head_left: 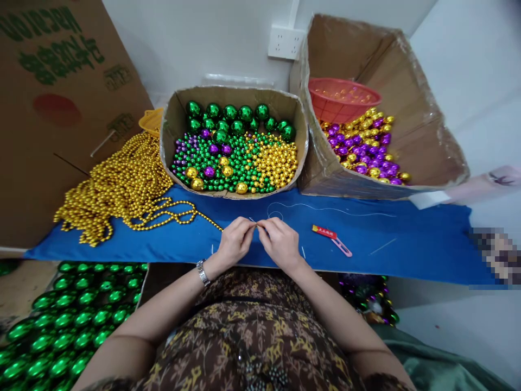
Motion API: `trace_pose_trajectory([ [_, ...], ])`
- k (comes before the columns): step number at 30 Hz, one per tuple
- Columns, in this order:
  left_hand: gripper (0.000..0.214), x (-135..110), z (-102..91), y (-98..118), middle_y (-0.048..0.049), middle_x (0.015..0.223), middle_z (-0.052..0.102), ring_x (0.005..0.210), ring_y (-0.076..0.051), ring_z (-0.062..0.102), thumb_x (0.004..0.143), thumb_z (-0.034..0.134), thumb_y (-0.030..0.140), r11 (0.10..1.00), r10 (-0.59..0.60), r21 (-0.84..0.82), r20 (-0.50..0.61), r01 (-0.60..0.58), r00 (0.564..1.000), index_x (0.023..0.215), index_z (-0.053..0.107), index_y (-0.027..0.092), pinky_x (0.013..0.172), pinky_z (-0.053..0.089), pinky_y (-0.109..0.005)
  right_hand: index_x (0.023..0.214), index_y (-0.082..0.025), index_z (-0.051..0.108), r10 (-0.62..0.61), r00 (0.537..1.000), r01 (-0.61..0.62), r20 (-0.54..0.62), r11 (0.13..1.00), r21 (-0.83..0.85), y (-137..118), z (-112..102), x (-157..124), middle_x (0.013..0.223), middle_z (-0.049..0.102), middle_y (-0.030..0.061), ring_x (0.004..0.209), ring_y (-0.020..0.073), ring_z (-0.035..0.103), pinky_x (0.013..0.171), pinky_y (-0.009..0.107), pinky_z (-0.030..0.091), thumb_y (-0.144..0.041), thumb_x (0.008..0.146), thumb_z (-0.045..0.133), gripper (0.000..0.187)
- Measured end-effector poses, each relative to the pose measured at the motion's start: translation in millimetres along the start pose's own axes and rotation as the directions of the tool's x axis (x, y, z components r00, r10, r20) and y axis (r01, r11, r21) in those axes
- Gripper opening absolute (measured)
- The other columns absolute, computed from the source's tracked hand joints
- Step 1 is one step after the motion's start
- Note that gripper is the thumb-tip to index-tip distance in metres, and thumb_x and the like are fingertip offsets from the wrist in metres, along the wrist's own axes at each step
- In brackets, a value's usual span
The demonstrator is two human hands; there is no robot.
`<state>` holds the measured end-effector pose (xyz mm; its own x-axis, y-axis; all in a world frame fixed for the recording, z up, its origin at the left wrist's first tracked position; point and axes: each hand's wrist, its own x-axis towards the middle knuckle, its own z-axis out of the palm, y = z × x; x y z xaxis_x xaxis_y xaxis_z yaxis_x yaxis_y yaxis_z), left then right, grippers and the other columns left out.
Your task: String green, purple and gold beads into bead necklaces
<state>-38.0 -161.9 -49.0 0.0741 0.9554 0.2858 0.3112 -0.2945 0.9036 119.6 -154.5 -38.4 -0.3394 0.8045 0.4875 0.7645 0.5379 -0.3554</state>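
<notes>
My left hand point(235, 239) and my right hand point(280, 241) meet fingertip to fingertip over the blue cloth point(354, 255). A gold bead string point(209, 220) runs from a heap on the left into my left hand, whose fingers are pinched together. My right hand is pinched too, close against the left fingertips. Thin clear thread point(321, 207) curls on the cloth just beyond my right hand and leads toward its fingers. The tiny part between the fingertips is too small to make out.
Ahead stands a cardboard box point(234, 194) of green, gold and purple beads. A taller carton point(378, 49) at right holds beads and a red basket point(337, 111). Right of my hands lie a red-and-yellow packet point(324, 232) and a pink loop-ended piece point(342, 247). Green balls point(65, 320) fill the lower left.
</notes>
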Motion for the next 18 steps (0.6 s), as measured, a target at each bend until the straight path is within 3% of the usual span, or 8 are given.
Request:
trace_pose_trajectory([
  [3,0.01,0.6,3.7,0.5,-0.005,0.081,0.062,0.077,-0.018,0.055,0.085,0.06,0.025,1.0,-0.01,0.028,-0.027,0.011,1.0,0.082,0.068,0.021,0.074,0.041,-0.028,0.092,-0.021,0.065,0.062,0.998,-0.06,-0.031,0.997,0.044,-1.7,5.1,-1.4,0.086,0.068,0.0076,0.08,0.0177,0.062,0.073,0.028,0.046,-0.023,0.094,0.049,0.017],
  [5,0.014,2.0,6.3,0.6,-0.0032,0.075,0.061,0.071,-0.016,0.054,0.086,0.059,0.029,0.997,-0.077,-0.003,-0.029,0.077,0.997,0.078,0.066,0.02,0.068,0.04,-0.026,0.089,-0.02,0.062,0.189,0.981,-0.175,-0.031,0.95,0.26,-0.2,9.1,-0.8,0.086,0.066,0.0078,0.079,0.0174,0.061,0.072,0.029,0.047,-0.026,0.093,0.048,0.016],
  [6,0.018,2.8,7.4,0.6,-0.0021,0.071,0.06,0.067,-0.015,0.052,0.087,0.058,0.032,0.992,-0.125,-0.035,-0.018,0.124,0.992,0.076,0.065,0.019,0.065,0.039,-0.025,0.088,-0.02,0.06,0.275,0.961,-0.249,-0.001,0.872,0.421,1.4,10.5,0.5,0.082,0.064,0.0064,0.074,0.0164,0.061,0.068,0.028,0.048,-0.028,0.093,0.046,0.017],
  [8,0.026,4.4,9.2,0.8,-0.0002,0.064,0.058,0.061,-0.013,0.05,0.088,0.056,0.038,0.973,-0.208,-0.098,0.018,0.208,0.978,0.074,0.063,0.018,0.059,0.038,-0.024,0.086,-0.021,0.054,0.421,0.898,-0.377,0.128,0.586,0.717,4.8,11.0,4.4,0.074,0.06,0.0022,0.062,0.0134,0.056,0.056,0.025,0.046,-0.034,0.092,0.045,0.017],
  [10,0.029,6.3,9.6,1.3,0.0004,0.062,0.058,0.059,-0.013,0.049,0.088,0.055,0.041,0.965,-0.227,-0.122,0.047,0.231,0.973,0.073,0.061,0.017,0.057,0.037,-0.023,0.084,-0.021,0.051,0.483,0.837,-0.426,0.257,0.282,0.86,6.0,7.4,9.3,0.069,0.056,-0.0008,0.055,0.011,0.052,0.049,0.022,0.043,-0.037,0.09,0.048,0.018],
  [11,0.029,7.5,8.7,1.4,0.0,0.065,0.059,0.061,-0.013,0.05,0.088,0.055,0.041,0.969,-0.212,-0.118,0.057,0.217,0.976,0.073,0.061,0.016,0.058,0.038,-0.023,0.084,-0.021,0.05,0.494,0.819,-0.423,0.291,0.179,0.888,5.1,4.1,11.5,0.07,0.056,-0.0012,0.055,0.01,0.052,0.048,0.021,0.043,-0.038,0.089,0.052,0.018],
  [15,0.027,15.4,-4.2,-2.2,-0.0031,0.081,0.067,0.076,-0.015,0.059,0.092,0.05,0.038,0.998,-0.066,0.003,0.148,0.066,0.987,0.084,0.064,0.017,0.072,0.044,-0.026,0.087,-0.022,0.046,0.493,0.811,-0.349,0.315,-0.023,0.937,-5.3,-15.7,17.2,0.078,0.061,-0.0017,0.056,0.008,0.053,0.051,0.019,0.047,-0.041,0.087,0.058,0.021],
  [18,0.026,22.5,-19.0,-10.4,-0.0057,0.096,0.07,0.091,-0.018,0.061,0.095,0.046,0.036,0.979,0.039,0.186,0.258,-0.089,0.965,0.096,0.066,0.019,0.086,0.044,-0.032,0.091,-0.025,0.044,0.482,0.838,-0.252,0.256,-0.074,0.965,-12.3,-28.5,18.4,0.069,0.055,-0.0065,0.055,0.0083,0.053,0.061,0.024,0.054,-0.039,0.091,0.054,0.017],
])
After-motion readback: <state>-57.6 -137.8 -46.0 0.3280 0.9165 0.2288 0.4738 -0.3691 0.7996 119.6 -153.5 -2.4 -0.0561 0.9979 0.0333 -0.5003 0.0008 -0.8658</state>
